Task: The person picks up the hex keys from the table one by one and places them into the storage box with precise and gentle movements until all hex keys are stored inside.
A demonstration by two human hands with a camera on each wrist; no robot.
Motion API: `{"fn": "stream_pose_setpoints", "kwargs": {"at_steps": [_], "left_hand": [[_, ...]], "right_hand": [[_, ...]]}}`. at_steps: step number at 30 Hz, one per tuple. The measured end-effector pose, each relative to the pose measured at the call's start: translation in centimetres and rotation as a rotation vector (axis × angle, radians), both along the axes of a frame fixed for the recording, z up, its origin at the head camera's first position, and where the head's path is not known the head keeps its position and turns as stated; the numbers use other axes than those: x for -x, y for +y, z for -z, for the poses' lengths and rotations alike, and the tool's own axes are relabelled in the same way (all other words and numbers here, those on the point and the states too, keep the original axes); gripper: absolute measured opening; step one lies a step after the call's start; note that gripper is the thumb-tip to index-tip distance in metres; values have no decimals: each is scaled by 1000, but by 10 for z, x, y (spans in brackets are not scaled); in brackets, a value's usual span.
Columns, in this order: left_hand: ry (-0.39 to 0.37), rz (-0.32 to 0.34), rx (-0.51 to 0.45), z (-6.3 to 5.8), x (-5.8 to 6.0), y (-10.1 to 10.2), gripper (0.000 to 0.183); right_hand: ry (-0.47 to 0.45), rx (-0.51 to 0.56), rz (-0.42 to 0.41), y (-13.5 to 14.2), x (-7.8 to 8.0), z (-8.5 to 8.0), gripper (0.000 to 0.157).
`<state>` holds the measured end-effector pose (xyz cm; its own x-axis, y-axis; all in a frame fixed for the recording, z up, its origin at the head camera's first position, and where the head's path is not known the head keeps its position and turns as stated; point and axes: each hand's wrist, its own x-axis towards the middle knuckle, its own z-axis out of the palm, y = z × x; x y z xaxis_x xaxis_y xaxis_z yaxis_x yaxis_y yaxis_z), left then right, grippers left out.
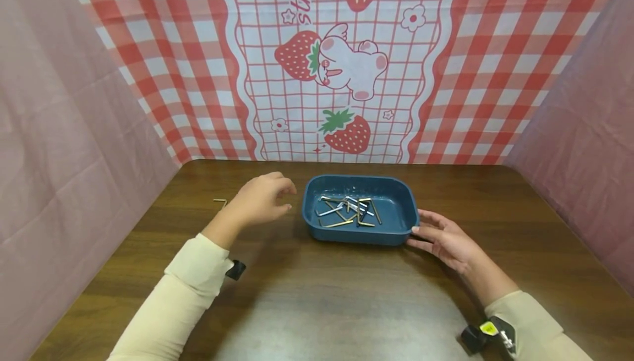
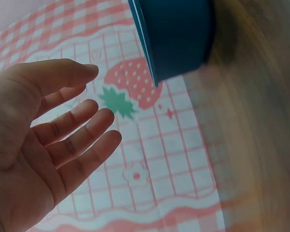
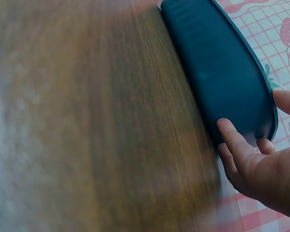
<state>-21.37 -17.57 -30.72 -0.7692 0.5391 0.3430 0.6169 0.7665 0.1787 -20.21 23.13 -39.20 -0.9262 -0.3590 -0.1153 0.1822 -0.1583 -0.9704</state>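
A dark blue rectangular tray [image 1: 361,236] stands on the table with several L-shaped hex keys [image 1: 342,209] inside, in gold, silver and black. My right hand [image 1: 448,242] holds the tray's near right corner, thumb at the rim and fingers against the outer wall. In the right wrist view the fingertips [image 3: 224,124] lie low on the tray's side. To the left of the tray hovers my left hand [image 1: 262,198], fingers loosely bent, nothing between them. Beyond the left wrist, one gold hex key [image 1: 220,201] lies on the table, partly hidden by the arm.
The brown wooden table [image 1: 317,306] reaches back to a red-and-white checked cloth [image 1: 198,75] with strawberries. Pink cloth hangs on both sides, at left [image 1: 74,130] and right [image 1: 574,102].
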Motion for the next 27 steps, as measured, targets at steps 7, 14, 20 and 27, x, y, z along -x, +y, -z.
{"fn": "stream_pose_setpoints", "kwargs": {"at_steps": [7, 14, 20, 27], "left_hand": [[42, -58, -57, 2, -11, -31, 25], [18, -157, -88, 6, -15, -64, 26], [-44, -209, -84, 12, -18, -85, 31], [-119, -258, -90, 21, -19, -106, 33]], "right_hand": [[-2, -1, -3, -1, 0, 1, 72], [2, -14, -8, 1, 1, 1, 72], [7, 1, -11, 1, 0, 0, 71], [9, 27, -11, 0, 0, 1, 70]]}}
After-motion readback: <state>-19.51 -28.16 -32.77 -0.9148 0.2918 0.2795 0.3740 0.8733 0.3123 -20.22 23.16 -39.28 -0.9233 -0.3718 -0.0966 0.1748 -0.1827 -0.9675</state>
